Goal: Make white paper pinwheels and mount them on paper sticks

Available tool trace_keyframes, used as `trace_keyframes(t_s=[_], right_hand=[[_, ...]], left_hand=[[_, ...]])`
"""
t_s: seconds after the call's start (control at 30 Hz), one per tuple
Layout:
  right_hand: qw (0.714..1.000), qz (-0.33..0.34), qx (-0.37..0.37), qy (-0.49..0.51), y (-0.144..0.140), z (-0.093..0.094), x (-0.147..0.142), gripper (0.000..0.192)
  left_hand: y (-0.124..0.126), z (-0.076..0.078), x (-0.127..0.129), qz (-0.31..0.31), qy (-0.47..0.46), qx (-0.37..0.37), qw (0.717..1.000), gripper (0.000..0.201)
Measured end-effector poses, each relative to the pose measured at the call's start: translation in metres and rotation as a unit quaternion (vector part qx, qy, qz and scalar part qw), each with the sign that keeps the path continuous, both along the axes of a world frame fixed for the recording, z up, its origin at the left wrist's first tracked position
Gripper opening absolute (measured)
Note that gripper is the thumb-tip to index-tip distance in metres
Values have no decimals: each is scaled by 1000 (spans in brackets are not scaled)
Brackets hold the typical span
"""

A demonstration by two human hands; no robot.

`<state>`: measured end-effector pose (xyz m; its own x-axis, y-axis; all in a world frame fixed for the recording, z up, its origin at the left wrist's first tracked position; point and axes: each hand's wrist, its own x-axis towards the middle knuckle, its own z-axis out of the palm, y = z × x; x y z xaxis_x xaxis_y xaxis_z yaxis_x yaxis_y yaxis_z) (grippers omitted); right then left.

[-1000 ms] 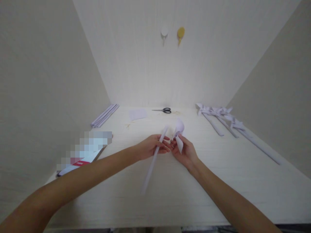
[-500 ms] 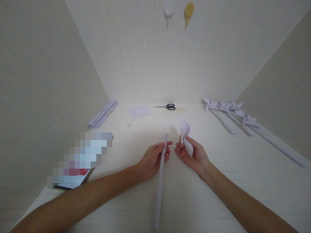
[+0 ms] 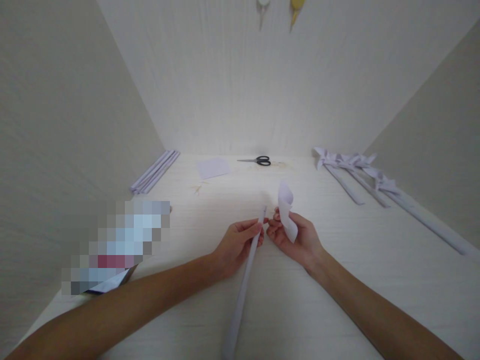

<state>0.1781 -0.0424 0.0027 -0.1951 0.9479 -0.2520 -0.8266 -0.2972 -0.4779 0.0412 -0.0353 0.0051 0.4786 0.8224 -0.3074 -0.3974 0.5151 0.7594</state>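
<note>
Near its upper end, a long rolled paper stick (image 3: 244, 290) is pinched by my left hand (image 3: 240, 245), thumb on top. The stick slants, its far tip leaning right and its wide lower end running out at the bottom. My right hand (image 3: 296, 240) is closed on a paper pinwheel (image 3: 286, 212) with curled, folded blades, held upright just right of the stick's tip. Both hands are close together, the fingertips almost meeting. My right fingers are partly hidden behind the paper, and whether the pinwheel touches the stick I cannot tell.
Scissors (image 3: 258, 160) lie at the back by a paper square (image 3: 213, 168) and small straw-coloured bits (image 3: 197, 188). Several rolled sticks (image 3: 155, 172) rest at back left, above a phone (image 3: 108, 282). Finished pinwheels on sticks (image 3: 348, 185) lie at right. Hooks (image 3: 296, 10) hang on the wall.
The tip of the stick has swung right towards my right hand, its lower end left. The pinwheel has turned slightly, and my right fingers have come nearer the stick. The view has shifted a little.
</note>
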Motion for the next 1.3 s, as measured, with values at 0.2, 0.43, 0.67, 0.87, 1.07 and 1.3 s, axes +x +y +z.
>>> trace_keyframes(t_s=[0.2, 0.43, 0.67, 0.87, 1.07, 1.3], right_hand=[[1000, 7, 1, -4, 1, -5, 1, 11], [1000, 2, 0, -29, 2, -5, 1, 9], [998, -3, -4, -69, 3, -4, 0, 12], [990, -19, 38, -136, -1, -3, -1, 15], [987, -32, 35, -155, -1, -3, -1, 13], [988, -11, 36, -153, 2, -5, -3, 13]], left_hand=[[0, -1, 0, -4, 14, 13, 1000, 20], [0, -3, 0, -14, 20, 31, 999, 18], [0, -3, 0, -15, 17, 42, 999, 15], [0, -5, -1, -16, 24, 59, 998, 18], [0, -6, 0, -12, 16, 53, 998, 16], [-1, -2, 0, -12, 19, 56, 998, 16]])
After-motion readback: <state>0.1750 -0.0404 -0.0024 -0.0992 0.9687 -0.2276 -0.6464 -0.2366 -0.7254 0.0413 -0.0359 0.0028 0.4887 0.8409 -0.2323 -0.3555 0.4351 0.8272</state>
